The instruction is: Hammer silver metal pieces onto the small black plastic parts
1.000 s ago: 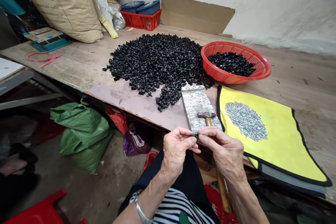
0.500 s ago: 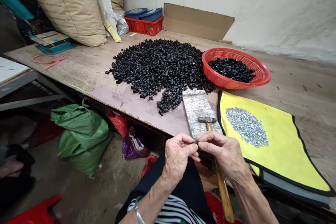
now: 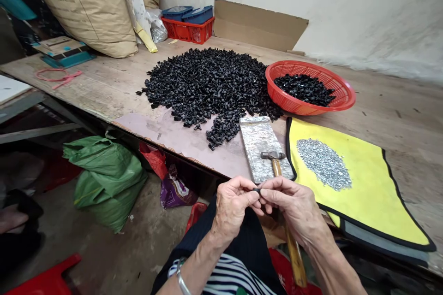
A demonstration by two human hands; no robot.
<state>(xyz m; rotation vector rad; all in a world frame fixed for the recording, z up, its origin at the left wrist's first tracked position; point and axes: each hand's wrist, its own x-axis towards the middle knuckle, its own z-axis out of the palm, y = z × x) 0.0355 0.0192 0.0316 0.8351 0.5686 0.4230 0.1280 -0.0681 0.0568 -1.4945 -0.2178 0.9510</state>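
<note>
Between the fingertips of my left hand [image 3: 232,207] and my right hand [image 3: 294,205] is a small black part [image 3: 256,190], pinched from both sides and mostly hidden. Just beyond them a ball-peen hammer [image 3: 273,156] lies with its head on a worn metal-topped block [image 3: 258,140]; its wooden handle passes under my right hand and over the table edge. A big pile of small black plastic parts [image 3: 211,83] spreads behind the block. To the right, a heap of small silvery metal pieces [image 3: 324,163] rests on a yellow cloth [image 3: 374,184] with black edging.
A red plastic basket [image 3: 346,97] holding more black parts stands right of the pile. Farther back are a red crate [image 3: 188,31] with blue boxes, a cardboard sheet [image 3: 259,25] and large paper sacks [image 3: 86,4]. A green sack [image 3: 107,179] sits on the floor at left.
My fingers have shifted slightly around the small black part, with the right hand's lower fingers now curled closer to the left. The view has moved a little; the things on the table stay put.
</note>
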